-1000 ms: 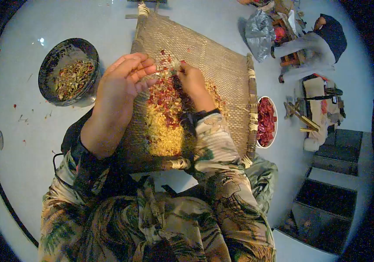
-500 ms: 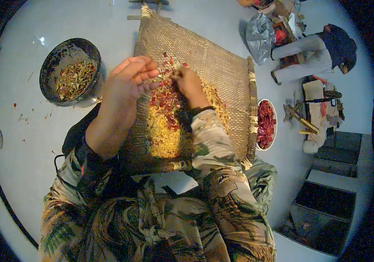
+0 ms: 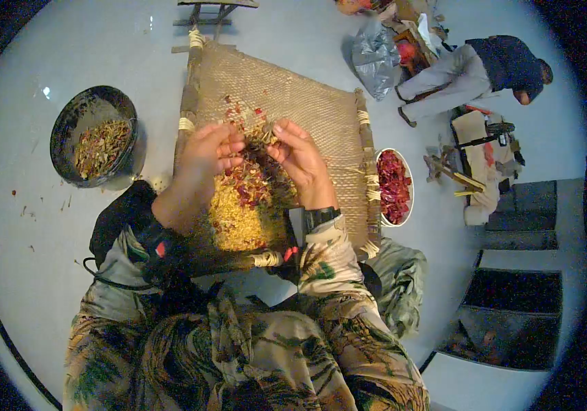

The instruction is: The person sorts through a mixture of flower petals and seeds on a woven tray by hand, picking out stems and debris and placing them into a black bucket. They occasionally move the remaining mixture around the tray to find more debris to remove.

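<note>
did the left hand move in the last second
Yes: the left hand has moved inward from the left edge of the woven tray, down toward the red and yellow pile.

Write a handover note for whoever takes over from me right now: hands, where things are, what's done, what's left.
Left hand and right hand: fingers curled, tips nearly meeting above the red pieces; any pinch too small to tell.
Things: red pieces and yellow seeds heaped on the woven tray; black bowl of scraps to its left, white bowl, also holding red pieces, to its right.
Done: both bowls hold some.
Left: the heap on the tray.
</note>
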A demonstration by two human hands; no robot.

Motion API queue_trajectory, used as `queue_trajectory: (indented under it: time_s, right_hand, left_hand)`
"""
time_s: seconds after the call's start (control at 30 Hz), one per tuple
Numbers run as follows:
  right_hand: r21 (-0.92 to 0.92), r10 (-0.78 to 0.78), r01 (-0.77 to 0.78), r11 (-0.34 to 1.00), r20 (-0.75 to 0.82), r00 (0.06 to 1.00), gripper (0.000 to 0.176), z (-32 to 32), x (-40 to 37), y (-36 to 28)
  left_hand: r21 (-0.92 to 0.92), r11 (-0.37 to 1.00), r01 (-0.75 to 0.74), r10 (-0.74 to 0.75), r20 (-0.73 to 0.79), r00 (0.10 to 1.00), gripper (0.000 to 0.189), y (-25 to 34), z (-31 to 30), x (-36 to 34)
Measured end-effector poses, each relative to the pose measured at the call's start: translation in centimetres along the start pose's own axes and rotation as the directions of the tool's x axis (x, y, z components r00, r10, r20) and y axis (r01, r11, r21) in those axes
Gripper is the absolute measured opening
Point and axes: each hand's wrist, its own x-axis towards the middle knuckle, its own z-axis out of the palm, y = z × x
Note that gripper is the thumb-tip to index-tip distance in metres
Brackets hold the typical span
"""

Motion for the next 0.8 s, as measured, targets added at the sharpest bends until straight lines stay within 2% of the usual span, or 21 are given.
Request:
queue_trajectory:
  time_s: [0.03, 0.07, 0.13, 0.17, 0.2, 0.23, 0.27, 0.3, 0.33, 0.37, 0.4, 0.43, 0.5, 0.6, 0.7, 0.73, 0.8]
  right_hand:
    - [-0.011, -0.006, 0.006, 1.0, -0.028, 1.0, 0.007, 0.3, -0.5, -0.3]
    - [-0.045, -0.005, 0.008, 0.999, 0.072, 0.997, 0.008, -0.1, -0.6, -0.3]
    - [-0.332, -0.063, 0.062, 0.941, 0.01, 0.998, 0.009, 1.4, -2.2, -0.9]
    - [-0.325, -0.006, 0.018, 0.946, 0.038, 0.999, 0.01, 1.7, -2.4, -1.0]
    - [-0.508, -0.071, 0.09, 0.857, 0.057, 0.996, 0.011, 1.1, -2.1, -0.2]
    - [-0.624, -0.239, 0.262, 0.736, 0.122, 0.963, 0.013, 1.4, -2.2, 0.6]
    - [-0.57, -0.244, 0.254, 0.781, 0.095, 0.965, 0.016, 3.2, -3.8, -0.4]
    - [-0.658, -0.312, 0.3, 0.691, 0.103, 0.944, 0.019, 3.8, -4.3, -0.4]
    - [-0.763, -0.4, 0.338, 0.55, 0.114, 0.91, 0.022, 5.5, -5.8, -1.7]
    - [-0.896, -0.489, 0.329, 0.297, 0.153, 0.859, 0.024, 5.1, -5.8, -1.1]
    - [-0.898, -0.483, 0.327, 0.295, 0.156, 0.862, 0.024, 5.6, -6.4, -1.5]
    - [-0.934, -0.44, 0.243, 0.264, 0.108, 0.891, 0.023, 5.5, -6.7, -1.4]
    - [-0.91, -0.494, 0.274, 0.312, 0.091, 0.865, 0.023, 5.7, -7.5, -1.7]
    - [-0.868, -0.572, 0.362, 0.339, 0.116, 0.812, 0.021, 4.8, -7.9, -1.7]
    - [-0.901, -0.624, 0.342, 0.268, 0.109, 0.774, 0.019, 3.9, -8.5, -1.1]
    - [-0.869, -0.636, 0.386, 0.309, 0.114, 0.764, 0.017, 3.7, -8.6, -0.6]
    - [-0.877, -0.627, 0.392, 0.277, 0.144, 0.765, 0.018, 3.5, -9.4, -0.5]
  left_hand:
    - [0.0, 1.0, 0.009, -0.009, 0.025, 1.0, 0.023, -0.8, 0.0, 0.4]
    - [0.028, 0.998, 0.062, -0.063, 0.045, 0.997, 0.038, -1.8, -0.3, 1.0]
    - [-0.093, 0.987, 0.133, -0.123, 0.104, 0.987, 0.041, -3.8, -1.2, 2.1]
    - [-0.147, 0.975, 0.169, -0.146, 0.157, 0.977, 0.043, -4.3, -0.4, 2.5]
    - [-0.099, 0.986, 0.136, -0.112, 0.213, 0.971, 0.053, -3.0, 1.2, 1.0]
    - [-0.155, 0.956, 0.249, -0.216, 0.202, 0.955, 0.05, -5.1, -0.2, 3.1]
    - [-0.107, 0.985, 0.137, -0.094, 0.338, 0.936, 0.048, -7.3, -1.9, 4.5]
    - [-0.248, 0.925, 0.287, -0.164, 0.422, 0.892, 0.046, -5.4, -0.4, 3.3]
    - [-0.223, 0.948, 0.226, -0.141, 0.341, 0.929, 0.044, -4.2, 1.0, 1.8]
    - [-0.221, 0.961, 0.165, -0.076, 0.361, 0.929, 0.038, -4.3, 1.5, 1.6]
    - [-0.227, 0.968, 0.103, -0.011, 0.374, 0.927, 0.037, -4.4, 1.5, 1.4]
    - [-0.212, 0.971, 0.106, -0.025, 0.356, 0.934, 0.035, -4.4, 1.6, 1.2]
    - [-0.185, 0.976, 0.115, -0.055, 0.302, 0.952, 0.03, -4.0, 1.4, 0.7]
    - [-0.097, 0.971, 0.22, -0.198, 0.201, 0.959, 0.021, -3.4, 0.7, 0.9]
    - [-0.073, 0.987, 0.141, -0.135, 0.085, 0.987, 0.018, -3.1, 1.7, 0.3]
    - [-0.103, 0.989, 0.108, -0.104, 0.042, 0.994, 0.017, -3.4, 1.8, 0.4]
    - [-0.104, 0.988, 0.112, -0.107, 0.047, 0.993, 0.017, -4.0, 1.1, 1.0]
